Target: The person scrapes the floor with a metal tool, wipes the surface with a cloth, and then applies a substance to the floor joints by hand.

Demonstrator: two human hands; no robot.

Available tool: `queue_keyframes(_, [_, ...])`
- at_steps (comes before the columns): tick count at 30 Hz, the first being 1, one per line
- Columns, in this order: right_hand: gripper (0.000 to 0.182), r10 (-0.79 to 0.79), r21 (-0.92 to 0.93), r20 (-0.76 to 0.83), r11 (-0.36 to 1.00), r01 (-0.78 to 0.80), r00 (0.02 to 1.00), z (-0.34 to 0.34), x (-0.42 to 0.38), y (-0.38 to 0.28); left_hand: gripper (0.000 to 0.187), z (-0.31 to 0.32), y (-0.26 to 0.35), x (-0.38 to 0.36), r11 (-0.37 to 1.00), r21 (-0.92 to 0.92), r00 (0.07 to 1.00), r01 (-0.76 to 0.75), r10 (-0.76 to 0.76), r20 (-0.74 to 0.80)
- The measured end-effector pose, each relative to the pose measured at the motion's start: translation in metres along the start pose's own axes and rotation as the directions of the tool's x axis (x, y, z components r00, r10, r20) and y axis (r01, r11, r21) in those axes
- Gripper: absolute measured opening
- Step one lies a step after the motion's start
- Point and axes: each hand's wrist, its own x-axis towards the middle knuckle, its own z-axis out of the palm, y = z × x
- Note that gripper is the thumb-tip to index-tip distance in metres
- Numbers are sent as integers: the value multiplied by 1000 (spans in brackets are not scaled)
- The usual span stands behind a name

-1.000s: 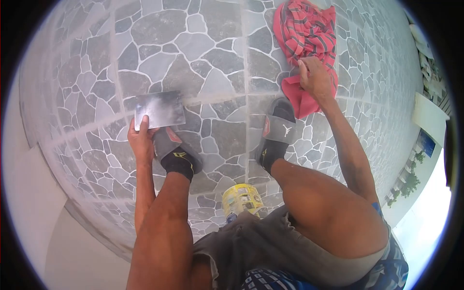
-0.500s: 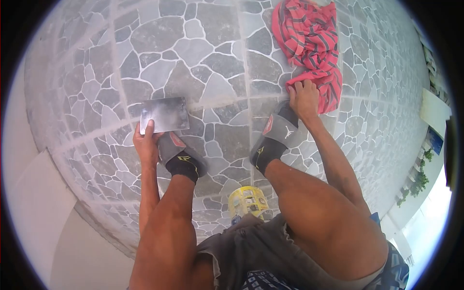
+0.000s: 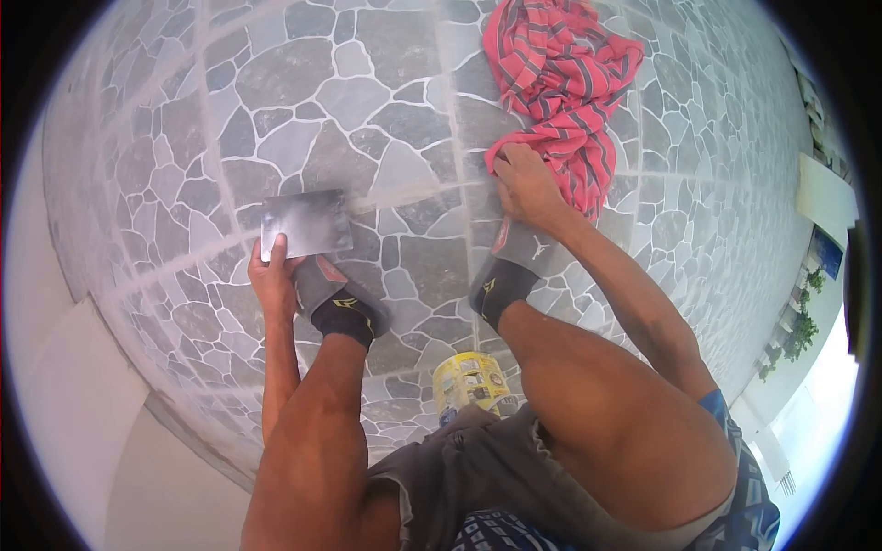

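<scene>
My left hand (image 3: 273, 280) holds a flat, shiny rectangular metal sheet (image 3: 312, 220) by its near left corner, thumb on top and fingers underneath. The sheet is just above the floor, beyond my left sandal (image 3: 317, 283). A crumpled red cloth with dark stripes (image 3: 565, 96) stretches away over the floor on the right. Its near end is pinched in my right hand (image 3: 531, 188), low over the floor just past my right sandal (image 3: 525, 246). The fingertips of that hand are partly hidden in the fabric.
Grey stone-pattern paving (image 3: 418, 266) with white joints spreads all around. Between my legs stands a yellow bucket (image 3: 470, 378) with printed pictures. A pale wall (image 3: 64, 367) borders the floor at left; green plants (image 3: 801, 335) show at far right.
My right hand has moved left and slightly away from me, pulling the near end of the red cloth along. My left hand and the metal sheet have barely shifted.
</scene>
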Motion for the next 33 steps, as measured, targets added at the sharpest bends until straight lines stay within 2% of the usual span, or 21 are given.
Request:
queue_keyframes(1, [34, -32, 13, 56, 999, 32, 998, -1, 12, -3, 29, 0, 1, 0, 1000, 1, 1000, -1, 1, 4])
queue_keyframes(4, [47, -92, -73, 7, 993, 92, 996, 10, 45, -10, 29, 3, 4, 0, 1000, -17, 1000, 15, -15, 2])
queue_keyframes(7, [56, -98, -107, -18, 990, 96, 995, 19, 34, -36, 30, 1, 1, 1, 1000, -17, 1000, 21, -21, -7])
queue_keyframes(8, [63, -52, -77, 140, 995, 63, 989, 19, 24, -42, 30, 4, 4, 4, 999, -20, 1000, 25, -25, -3])
queue_keyframes(12, [64, -137, -269, 197, 945, 188, 971, 21, 29, -26, 31, 2, 5, 4, 999, -15, 999, 39, -39, 13])
queue_keyframes(14, [60, -119, -339, -47, 936, 96, 992, 23, 82, 1, 30, 2, 4, 1, 999, 10, 999, 41, -42, 19])
queue_keyframes(16, [57, -56, -395, -143, 919, -5, 988, 23, 138, 9, 30, 6, 8, 1, 999, 41, 1000, 28, -28, 10])
queue_keyframes(19, [55, -53, -385, -170, 923, -17, 984, 26, 139, 5, 30, 3, 5, 1, 999, 47, 1000, 25, -25, 4])
queue_keyframes(20, [58, -31, -352, -114, 936, -12, 993, 25, 115, -10, 30, 2, 4, 3, 999, 34, 1000, 23, -23, -4])
queue_keyframes(22, [58, -74, -392, 116, 913, 114, 991, 24, 44, -40, 30, 4, 2, 2, 1000, 3, 1000, 24, -24, -17])
queue_keyframes(24, [55, -94, -346, 113, 929, 128, 989, 26, 15, -42, 29, 9, 6, 2, 1000, 7, 999, 23, -22, -24])
queue_keyframes(28, [48, -122, -265, 184, 949, 169, 975, 12, 27, -28, 27, 2, 1, 0, 1000, 2, 999, 7, -7, 40])
queue_keyframes(31, [47, -175, -229, 189, 949, 216, 966, 9, 31, -14, 27, 5, 0, 0, 1000, 2, 1000, -7, 7, 1])
queue_keyframes(33, [49, -239, -319, 135, 908, 270, 962, 12, 32, -8, 27, 9, 1, -2, 1000, -2, 1000, -12, 12, -2])
